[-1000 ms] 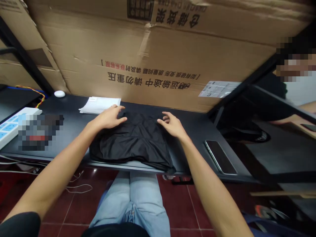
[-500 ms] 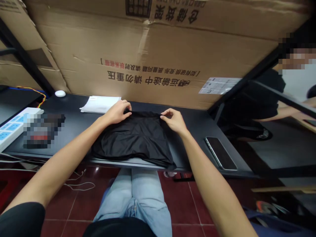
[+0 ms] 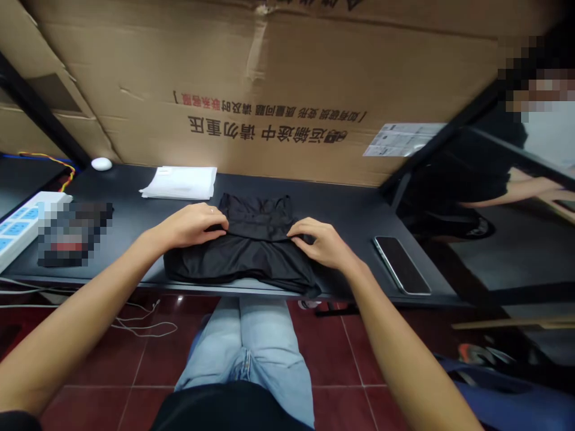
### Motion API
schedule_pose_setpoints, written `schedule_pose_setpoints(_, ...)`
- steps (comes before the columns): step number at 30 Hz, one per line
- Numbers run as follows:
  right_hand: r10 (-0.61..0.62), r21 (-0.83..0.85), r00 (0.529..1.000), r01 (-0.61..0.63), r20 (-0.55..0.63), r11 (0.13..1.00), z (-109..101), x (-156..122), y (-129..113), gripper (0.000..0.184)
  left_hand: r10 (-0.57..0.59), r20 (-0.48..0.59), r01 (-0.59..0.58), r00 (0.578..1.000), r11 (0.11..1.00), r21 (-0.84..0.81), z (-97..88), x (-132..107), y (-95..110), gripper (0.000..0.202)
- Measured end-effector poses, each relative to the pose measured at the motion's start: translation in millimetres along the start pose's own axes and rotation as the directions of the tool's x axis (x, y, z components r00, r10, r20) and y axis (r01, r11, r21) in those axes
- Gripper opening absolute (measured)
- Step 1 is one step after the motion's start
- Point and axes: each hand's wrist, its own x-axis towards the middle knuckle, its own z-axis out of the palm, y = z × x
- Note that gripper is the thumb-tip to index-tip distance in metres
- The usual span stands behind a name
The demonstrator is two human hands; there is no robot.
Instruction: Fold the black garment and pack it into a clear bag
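Note:
A black garment lies on the black table, its near part hanging slightly over the front edge. My left hand is closed on the garment's left side, fingers curled over a fold of cloth. My right hand is closed on the right side of the same fold. The fold runs between both hands across the middle of the garment, and the far part of the cloth lies flat beyond it.
A white paper packet and a small white round object lie at the table's back left. A power strip sits far left. A phone lies to the right. A large cardboard box stands behind. Another person is at right.
Both hands went from open near the garment's far edge to pinching it, then drew that edge toward me, making a fold across the middle.

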Motion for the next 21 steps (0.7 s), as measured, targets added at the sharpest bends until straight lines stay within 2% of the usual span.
schedule_pose_setpoints(6,-0.046,-0.082,0.999,0.046,0.006,0.996,2,3,-5,0.037,0.036,-0.078,-0.039,0.996,0.998,-0.038,-3.5,6,22,0.047)
schedule_pose_setpoints(10,-0.026,-0.116,0.986,0.045,0.162,0.992,15,6,-4,0.053,-0.013,0.078,0.013,0.997,1.000,-0.011,7.6,6,26,0.060)
schedule_pose_setpoints(13,0.002,-0.112,0.975,0.024,0.224,0.993,19,5,3,0.054,-0.062,0.181,0.072,0.982,0.996,-0.052,12.7,1,21,0.062)
schedule_pose_setpoints(17,-0.015,-0.078,0.987,0.028,0.162,0.997,11,-4,7,0.048,-0.053,0.174,0.068,0.983,0.995,-0.077,6.7,-13,22,0.063)
schedule_pose_setpoints(21,-0.054,-0.054,0.991,0.061,0.120,0.997,-3,-26,-6,0.040,-0.008,0.142,0.019,0.990,0.997,-0.077,-3.3,-41,38,0.074)
